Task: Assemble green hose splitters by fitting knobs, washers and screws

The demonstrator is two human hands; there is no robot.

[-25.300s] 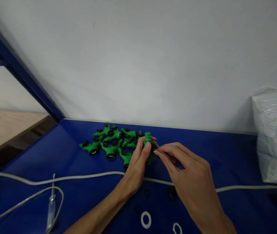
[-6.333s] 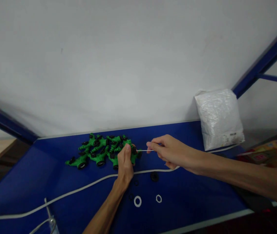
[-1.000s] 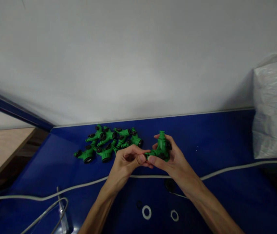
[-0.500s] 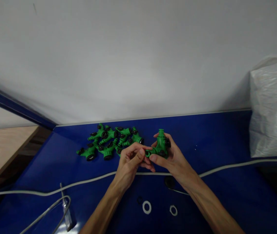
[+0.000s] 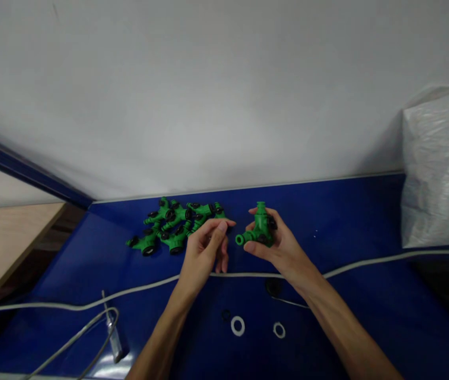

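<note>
My right hand (image 5: 282,240) is closed around a green Y-shaped hose splitter (image 5: 261,227) with black valve levers. One outlet of the splitter points up; the other, a round hollow end, faces left toward my other hand. My left hand (image 5: 204,245) is apart from it, index finger stretched out and the other fingers loosely curled, with nothing visible in them. Behind and left of that hand lies a group of several similar green hose splitters (image 5: 174,240) on the blue table (image 5: 351,221). My left hand partly covers the rightmost ones.
A white cable (image 5: 137,289) crosses the table beneath my forearms. Nearer me lie two white rings (image 5: 237,326), a small dark ring (image 5: 226,315) and a round black piece (image 5: 274,287). A screwdriver (image 5: 114,335) lies at left. A plastic-wrapped package (image 5: 440,174) stands right, beside the white wall (image 5: 224,95).
My left hand has come off the splitter's outlet and moved left. My right hand still holds the splitter, whose open end now shows. The view has shifted slightly.
</note>
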